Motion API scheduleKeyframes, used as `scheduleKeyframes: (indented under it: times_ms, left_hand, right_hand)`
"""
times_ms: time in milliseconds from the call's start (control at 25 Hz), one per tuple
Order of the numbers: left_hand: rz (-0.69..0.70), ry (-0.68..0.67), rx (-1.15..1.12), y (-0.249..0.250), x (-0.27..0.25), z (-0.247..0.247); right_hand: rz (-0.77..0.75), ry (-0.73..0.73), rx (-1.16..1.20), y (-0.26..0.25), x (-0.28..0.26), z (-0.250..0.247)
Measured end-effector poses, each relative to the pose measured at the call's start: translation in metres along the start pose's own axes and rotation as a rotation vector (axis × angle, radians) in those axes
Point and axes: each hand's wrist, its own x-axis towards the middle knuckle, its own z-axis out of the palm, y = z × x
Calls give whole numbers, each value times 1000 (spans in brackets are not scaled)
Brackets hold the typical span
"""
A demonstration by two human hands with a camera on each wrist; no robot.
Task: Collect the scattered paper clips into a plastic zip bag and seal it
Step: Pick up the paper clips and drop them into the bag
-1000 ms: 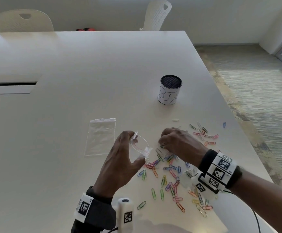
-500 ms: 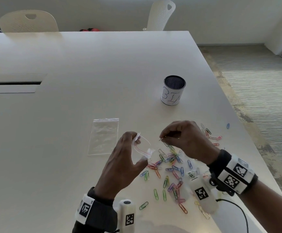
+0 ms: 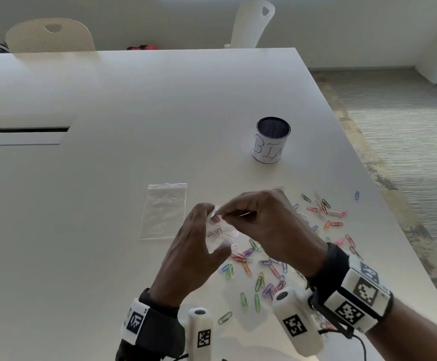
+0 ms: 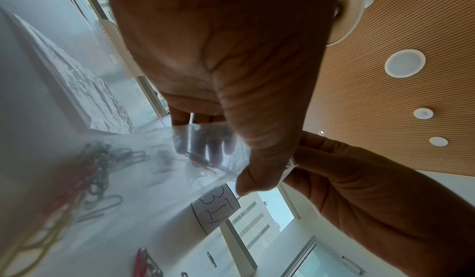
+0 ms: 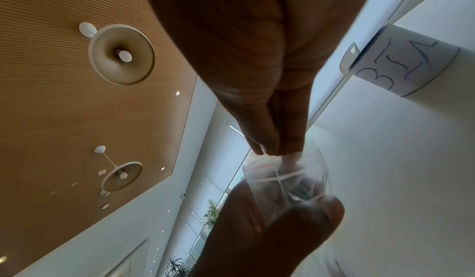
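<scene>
White table [image 3: 134, 105] is taking up most of the head view, a dark cable slot [image 3: 23, 130] sitting in its left side. Two white perforated chairs are standing at the table's far edge: one [image 3: 49, 36] far-left, one [image 3: 254, 23] further right. Grey striped carpet [image 3: 407, 142] is running right of the table, a plain white wall [image 3: 134, 14] rising behind it. Above the table, a slatted wood ceiling [image 5: 64, 98] is carrying round pendant lamps [image 5: 122, 55]. Daylight is coming through windows [image 4: 272, 202].
</scene>
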Motion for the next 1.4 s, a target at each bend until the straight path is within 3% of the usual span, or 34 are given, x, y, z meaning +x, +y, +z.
scheduleKeyframes:
  times_ms: [200,320,440,560,720,880,1080,1400]
  left_hand:
    - [-3,52,6,-3,-7,-10]
    - [-20,117,9,-5,-15,-23]
    - [-23,152,19,-4,-24,-32]
    - [-20,162,20,-3,-32,-35]
    - [-26,155,13,0,-40,-33]
    - [-27,132,11,2,-46,-29]
    - [-13,112,18,3,-48,-26]
    - [1,87,11,6,-47,-18]
  right_hand:
    - [10,157,-118,20,-4,-10]
    - [87,-97,-246,38,-14,10]
    - [7,-329,-406,51,-24,38]
    - [-122,-383,-553,58,-27,53]
    - [-125,-366,-513,67,-30,44]
    - [-116,-347,-621,70,-35,23]
    - [-82,-601,-753,71,-48,11]
    - [-224,-408,-668,82,-56,16]
